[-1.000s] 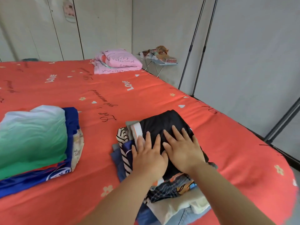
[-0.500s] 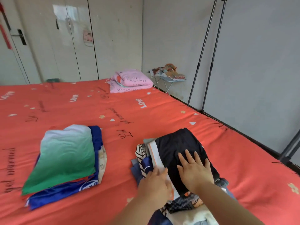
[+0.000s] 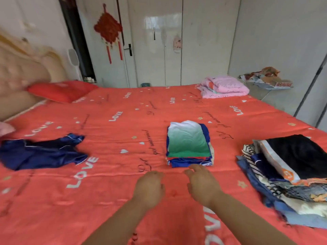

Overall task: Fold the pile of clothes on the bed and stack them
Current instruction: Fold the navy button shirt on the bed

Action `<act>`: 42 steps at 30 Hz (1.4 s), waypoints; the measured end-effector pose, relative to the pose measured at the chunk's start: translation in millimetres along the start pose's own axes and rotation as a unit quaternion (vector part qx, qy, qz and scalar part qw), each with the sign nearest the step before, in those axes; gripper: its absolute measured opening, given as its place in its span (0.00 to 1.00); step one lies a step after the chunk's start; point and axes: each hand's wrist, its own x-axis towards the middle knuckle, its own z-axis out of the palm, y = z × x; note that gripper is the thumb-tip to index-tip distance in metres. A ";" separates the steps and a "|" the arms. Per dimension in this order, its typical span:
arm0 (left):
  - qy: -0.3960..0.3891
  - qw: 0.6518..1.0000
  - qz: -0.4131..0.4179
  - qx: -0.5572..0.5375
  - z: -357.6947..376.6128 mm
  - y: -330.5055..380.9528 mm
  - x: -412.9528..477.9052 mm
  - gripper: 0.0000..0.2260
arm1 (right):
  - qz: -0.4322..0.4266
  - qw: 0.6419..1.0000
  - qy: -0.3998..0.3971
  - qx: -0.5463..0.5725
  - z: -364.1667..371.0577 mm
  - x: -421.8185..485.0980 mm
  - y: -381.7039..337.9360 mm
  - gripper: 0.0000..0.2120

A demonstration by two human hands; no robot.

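Clothes on the bed (image 3: pixel 113 175): left hand (image 3: pixel 149 189) and right hand (image 3: pixel 203 183) just before the green-topped stack (image 3: pixel 188 142), grips slack, holding nothing. Black-topped pile (image 3: pixel 290 167) lies to that stack's right, unfolded navy garment (image 3: pixel 42 152) to its left, pink bedding (image 3: pixel 224 86) beyond.

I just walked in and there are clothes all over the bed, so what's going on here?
A person is folding laundry on the red bed. Both hands hold nothing: the left hand and right hand hover over the sheet just short of a small folded stack topped by a green-and-white shirt. A taller stack, messier and topped by a black garment, sits to the right. A dark blue garment lies unfolded on the left, not yet done.
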 end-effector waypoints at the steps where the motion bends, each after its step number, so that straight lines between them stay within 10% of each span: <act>1: 0.010 1.000 -0.022 -0.014 -7.5 -25.6 -12.7 0.18 | -0.026 1.000 -0.005 0.006 1.5 7.4 -27.8 0.22; 18: 0.088 0.948 -0.293 -0.081 -34.2 -371.0 -115.9 0.21 | -0.261 0.962 -0.078 -0.028 83.6 162.5 -352.8 0.25; 42: 0.254 0.907 -0.334 -0.023 105.5 -507.2 -31.1 0.23 | -0.311 0.937 0.133 0.088 266.4 344.9 -397.0 0.22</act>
